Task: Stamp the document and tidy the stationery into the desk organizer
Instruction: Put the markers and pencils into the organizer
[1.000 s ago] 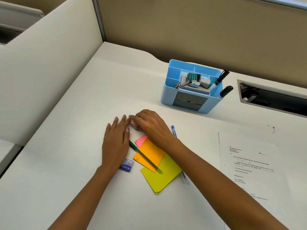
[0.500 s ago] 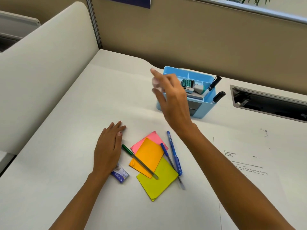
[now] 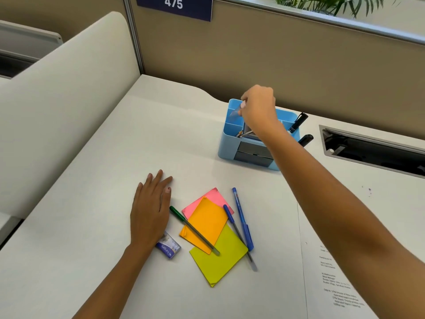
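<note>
Right hand [image 3: 258, 107]: reaches over the back left part of the organizer, fingers curled and pinching a small object [image 3: 236, 111] (pale, too blurred to name) just above a compartment.
Left hand [image 3: 150, 210]: lies palm down on the desk [image 3: 115, 157], fingers straight and together, holding nothing.
Organizer [image 3: 226, 143]: light blue, near the desk's back edge; two black markers [image 3: 297, 122] lean out at its right side.
Document [image 3: 333, 272]: a printed sheet flat by the desk's right edge, partly under the right forearm.
Sticky notes: pink note [image 3: 213, 199], orange note [image 3: 207, 222] and yellow note [image 3: 220, 259] overlap in a loose fan near the desk's middle.
Green pen [image 3: 193, 230]: lies slantwise across the orange note, its cap end just beside the left hand.
Blue pens [image 3: 242, 217]: two, side by side at the right of the notes, the slimmer one crossing the yellow note's corner.
Small box [image 3: 169, 247]: purple and white, touching the left wrist.
</note>
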A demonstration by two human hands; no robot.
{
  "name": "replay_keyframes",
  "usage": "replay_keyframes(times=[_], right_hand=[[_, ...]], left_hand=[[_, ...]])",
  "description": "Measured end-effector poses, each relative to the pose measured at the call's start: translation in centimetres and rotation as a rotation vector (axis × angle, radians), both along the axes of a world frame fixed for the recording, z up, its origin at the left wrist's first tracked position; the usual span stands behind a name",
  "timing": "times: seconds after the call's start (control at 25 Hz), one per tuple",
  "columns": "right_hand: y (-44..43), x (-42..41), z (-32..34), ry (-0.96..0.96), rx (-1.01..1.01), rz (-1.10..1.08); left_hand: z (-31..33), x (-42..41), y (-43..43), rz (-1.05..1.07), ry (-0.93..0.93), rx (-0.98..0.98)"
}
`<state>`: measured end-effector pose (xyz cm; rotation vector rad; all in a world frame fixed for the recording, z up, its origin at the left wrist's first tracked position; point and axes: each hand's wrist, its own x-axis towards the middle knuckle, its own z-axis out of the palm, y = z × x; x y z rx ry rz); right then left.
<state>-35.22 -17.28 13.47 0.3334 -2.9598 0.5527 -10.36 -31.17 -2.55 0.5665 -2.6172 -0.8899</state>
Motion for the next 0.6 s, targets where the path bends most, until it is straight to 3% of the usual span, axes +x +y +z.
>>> replay_keyframes(times=[0.28, 0.6], right_hand=[[-2.1, -0.8, -1.0, -0.058, 0.251, 0.114], [-2.1, -1.6, -1.5, -0.177, 0.285, 0.12]], left_hand=[[0.0, 0.0, 0.0, 0.003, 0.013, 0.004], [-0.3, 0.0, -0.1, 0.008, 0.026, 0.029]])
